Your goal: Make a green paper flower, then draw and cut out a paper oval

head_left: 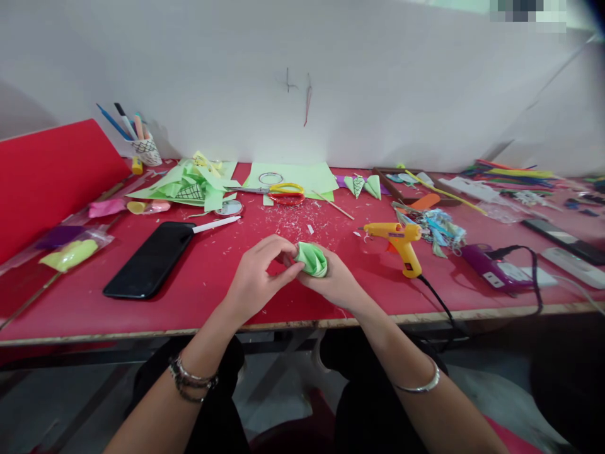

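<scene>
Over the front part of the red table, my right hand is wrapped round a rolled green paper cone, its wide end facing up towards me. The fingers of my left hand pinch at the cone's left edge, thumb and forefinger meeting there. What lies inside the roll cannot be made out. A yellow glue gun lies to the right of my hands. Behind them, yellow-handled scissors rest by green paper sheets, with small finished-looking green cones nearby.
On the left lie a black phone, a white stick and heaped green paper scraps. A pen cup stands against the wall. At right are a purple power box with cords and bundled coloured strips. Paper bits litter the middle.
</scene>
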The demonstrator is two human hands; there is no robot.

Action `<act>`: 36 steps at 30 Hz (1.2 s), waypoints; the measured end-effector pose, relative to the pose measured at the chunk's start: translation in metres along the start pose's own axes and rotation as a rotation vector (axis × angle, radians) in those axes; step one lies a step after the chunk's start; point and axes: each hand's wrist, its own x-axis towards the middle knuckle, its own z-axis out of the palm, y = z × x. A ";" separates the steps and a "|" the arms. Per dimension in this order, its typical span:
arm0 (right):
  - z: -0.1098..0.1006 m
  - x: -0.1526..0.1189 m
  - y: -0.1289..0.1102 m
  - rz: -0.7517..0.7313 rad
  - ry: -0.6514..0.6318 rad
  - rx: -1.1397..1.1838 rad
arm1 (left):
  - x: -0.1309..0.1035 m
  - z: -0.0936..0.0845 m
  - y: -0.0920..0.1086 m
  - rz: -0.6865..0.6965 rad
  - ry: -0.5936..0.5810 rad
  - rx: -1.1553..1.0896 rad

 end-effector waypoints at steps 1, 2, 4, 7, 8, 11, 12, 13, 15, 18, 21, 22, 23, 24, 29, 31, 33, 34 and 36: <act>0.000 0.000 0.001 -0.011 0.005 -0.030 | -0.001 0.001 0.000 0.015 0.000 0.020; 0.000 0.000 0.002 -0.021 0.007 -0.055 | -0.001 0.002 0.000 0.028 -0.003 0.034; 0.000 -0.001 0.003 -0.029 -0.010 -0.099 | -0.002 0.003 -0.001 0.030 0.007 0.019; 0.000 -0.003 0.000 0.022 -0.062 -0.172 | -0.003 0.004 -0.001 -0.029 0.091 -0.078; 0.000 -0.003 -0.001 0.040 -0.080 -0.187 | -0.003 0.004 -0.001 -0.041 0.104 -0.094; 0.000 -0.004 -0.003 0.041 -0.099 -0.210 | -0.001 0.002 0.000 0.012 0.058 -0.016; 0.000 -0.004 -0.003 0.031 -0.094 -0.220 | -0.001 0.001 0.000 0.043 0.042 0.025; 0.000 -0.004 -0.003 0.027 -0.086 -0.234 | -0.001 0.001 0.001 0.071 0.034 0.059; 0.000 -0.004 -0.002 0.034 -0.078 -0.260 | 0.000 0.001 0.001 0.117 0.032 0.100; -0.002 -0.004 0.001 0.036 -0.071 -0.279 | -0.002 0.003 0.002 0.178 0.027 0.143; -0.003 -0.004 0.004 -0.001 -0.068 -0.297 | -0.003 0.006 0.002 0.245 0.026 0.165; -0.004 -0.004 0.004 -0.011 -0.071 -0.301 | -0.004 0.007 0.002 0.264 0.024 0.171; -0.004 -0.004 0.004 -0.014 -0.074 -0.305 | -0.004 0.008 0.001 0.277 0.021 0.175; -0.004 -0.004 0.004 -0.013 -0.078 -0.308 | -0.005 0.009 0.001 0.286 0.018 0.175; -0.003 -0.004 -0.004 0.042 -0.121 -0.282 | -0.005 0.012 -0.003 0.290 0.000 0.116; -0.002 -0.004 -0.008 0.076 -0.135 -0.268 | -0.004 0.012 -0.004 0.287 -0.010 0.095; -0.002 -0.004 -0.010 0.093 -0.145 -0.259 | -0.004 0.012 -0.004 0.283 -0.018 0.084; -0.003 -0.004 -0.011 0.097 -0.157 -0.250 | -0.004 0.012 -0.004 0.281 -0.018 0.078; -0.003 -0.004 -0.013 0.099 -0.184 -0.214 | -0.005 0.013 -0.004 0.277 -0.020 0.068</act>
